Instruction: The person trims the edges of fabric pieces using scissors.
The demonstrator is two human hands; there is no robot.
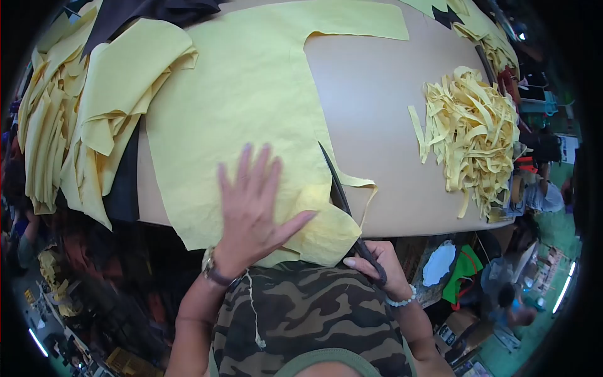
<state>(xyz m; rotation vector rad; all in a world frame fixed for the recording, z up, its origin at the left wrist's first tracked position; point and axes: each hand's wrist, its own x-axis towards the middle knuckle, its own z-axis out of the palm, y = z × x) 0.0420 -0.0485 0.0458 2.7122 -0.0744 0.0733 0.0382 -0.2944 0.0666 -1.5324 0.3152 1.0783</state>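
A large pale yellow piece of fabric (232, 94) lies spread over the table in front of me, its near corner folded over at my body. My left hand (251, 210) is over the fabric with fingers spread, slightly blurred, holding nothing. At the table's near edge my right hand (377, 264) grips the handles of dark scissors (338, 191). The long blades point away from me along the fabric's right edge. A narrow yellow strip (359, 183) curls off that edge beside the blades. Whether the blades are apart cannot be made out.
A heap of yellow strips (474, 132) sits on the right of the brown tabletop (370, 94). Folded yellow fabric (119, 81) is stacked at the left, with dark fabric (144, 16) behind it. More yellow pieces (493, 41) lie at the far right.
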